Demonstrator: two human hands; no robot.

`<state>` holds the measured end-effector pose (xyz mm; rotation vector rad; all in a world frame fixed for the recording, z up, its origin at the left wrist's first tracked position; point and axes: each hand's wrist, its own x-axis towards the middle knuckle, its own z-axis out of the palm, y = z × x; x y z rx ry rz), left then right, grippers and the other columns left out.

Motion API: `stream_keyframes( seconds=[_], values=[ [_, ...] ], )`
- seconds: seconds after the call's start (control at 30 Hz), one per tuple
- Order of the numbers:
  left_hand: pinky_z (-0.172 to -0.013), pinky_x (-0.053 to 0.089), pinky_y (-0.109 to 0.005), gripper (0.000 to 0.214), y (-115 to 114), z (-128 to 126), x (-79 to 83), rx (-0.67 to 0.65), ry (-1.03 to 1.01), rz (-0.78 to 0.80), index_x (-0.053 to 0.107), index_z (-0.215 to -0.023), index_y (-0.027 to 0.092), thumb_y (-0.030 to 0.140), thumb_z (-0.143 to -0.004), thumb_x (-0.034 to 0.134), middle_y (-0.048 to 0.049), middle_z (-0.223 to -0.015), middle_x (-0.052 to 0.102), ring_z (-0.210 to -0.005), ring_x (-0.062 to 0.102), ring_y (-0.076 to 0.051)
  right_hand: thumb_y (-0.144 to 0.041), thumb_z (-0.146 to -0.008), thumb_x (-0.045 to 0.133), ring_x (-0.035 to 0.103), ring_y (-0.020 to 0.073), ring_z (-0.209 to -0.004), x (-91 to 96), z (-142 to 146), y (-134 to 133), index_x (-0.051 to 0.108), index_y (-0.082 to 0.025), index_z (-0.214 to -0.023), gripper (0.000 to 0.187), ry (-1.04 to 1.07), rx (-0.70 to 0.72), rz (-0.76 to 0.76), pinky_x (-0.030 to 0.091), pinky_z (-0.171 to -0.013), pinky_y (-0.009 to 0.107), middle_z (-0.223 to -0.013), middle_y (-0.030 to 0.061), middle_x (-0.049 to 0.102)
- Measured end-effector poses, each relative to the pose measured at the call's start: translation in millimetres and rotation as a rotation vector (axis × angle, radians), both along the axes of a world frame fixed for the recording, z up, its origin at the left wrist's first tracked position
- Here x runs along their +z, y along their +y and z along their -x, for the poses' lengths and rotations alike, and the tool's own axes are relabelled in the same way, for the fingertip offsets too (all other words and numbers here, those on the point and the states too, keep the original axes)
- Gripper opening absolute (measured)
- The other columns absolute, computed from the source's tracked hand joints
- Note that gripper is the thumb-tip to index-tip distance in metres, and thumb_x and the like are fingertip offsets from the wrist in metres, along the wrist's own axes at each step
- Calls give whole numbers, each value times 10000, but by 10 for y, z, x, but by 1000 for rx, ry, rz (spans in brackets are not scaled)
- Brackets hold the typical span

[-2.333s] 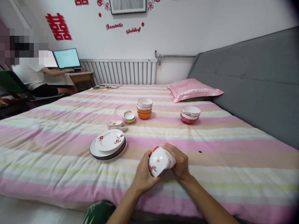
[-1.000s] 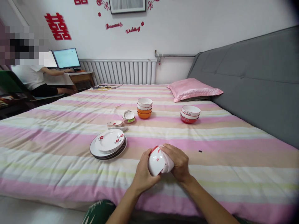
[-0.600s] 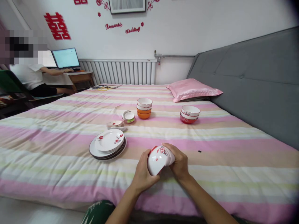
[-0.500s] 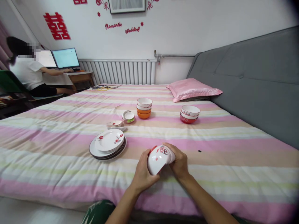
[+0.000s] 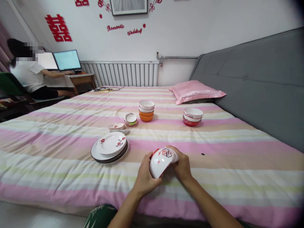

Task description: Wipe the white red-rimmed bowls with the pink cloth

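Note:
Between my two hands, just over the near part of the bed, is a white bowl [image 5: 159, 164] with a red and black pattern, tilted on its side. My left hand [image 5: 146, 177] wraps round its left side, thumb along the lower rim. My right hand [image 5: 182, 164] grips the right side, its fingers partly hidden behind the bowl. A bit of red shows at the bowl's upper left edge; whether it belongs to a second bowl I cannot tell. Left of my hands lies a stack of plates [image 5: 110, 144], the top one white with red flowers.
Beyond stand a stack of white and orange bowls [image 5: 146, 117], a stack of white and red bowls [image 5: 191, 122], small dishes [image 5: 130, 118] and shallow dishes [image 5: 116, 126]. A pink pillow [image 5: 197, 90] lies near the grey headboard [image 5: 261, 69]. A person [image 5: 28, 72] sits at monitors.
The bowl has turned very slightly in my hands, its pattern shifting a little to the right. Both hands keep their hold, and the other dishes stay in place.

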<state>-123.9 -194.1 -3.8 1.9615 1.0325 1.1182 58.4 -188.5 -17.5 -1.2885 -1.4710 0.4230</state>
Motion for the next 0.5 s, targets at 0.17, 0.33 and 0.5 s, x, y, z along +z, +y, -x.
stream_keyframes(
  seconds=[0.17, 0.33, 0.5],
  values=[
    [-980, 419, -435, 747, 1, -6, -3, 1, -10, 7, 395, -1265, 188, 95, -567, 646, -114, -1254, 518, -1140, 513, -291, -108, -586, 481, 675, 228, -933, -16, -8, 14, 634, -217, -1107, 553, 14, 2, 65, 517, -824, 310, -1024, 30, 722],
    [-1002, 394, -454, 675, 9, 1, -10, 31, -50, 45, 402, -1280, 184, 239, -668, 682, -129, -1274, 515, -1170, 504, -301, -120, -661, 490, 675, 238, -922, -6, 19, 27, 601, -259, -1098, 471, -93, -73, 221, 508, -798, 328, -943, 16, 725],
    [-1004, 391, -437, 684, 62, 15, -24, 75, -138, 129, 422, -1274, 180, 394, -695, 718, -127, -1276, 528, -1182, 503, -295, -298, -812, 504, 665, 297, -935, 7, 103, -5, 403, -232, -1309, 511, -289, -125, 340, 511, -771, 413, -1057, 85, 687]
  ],
)
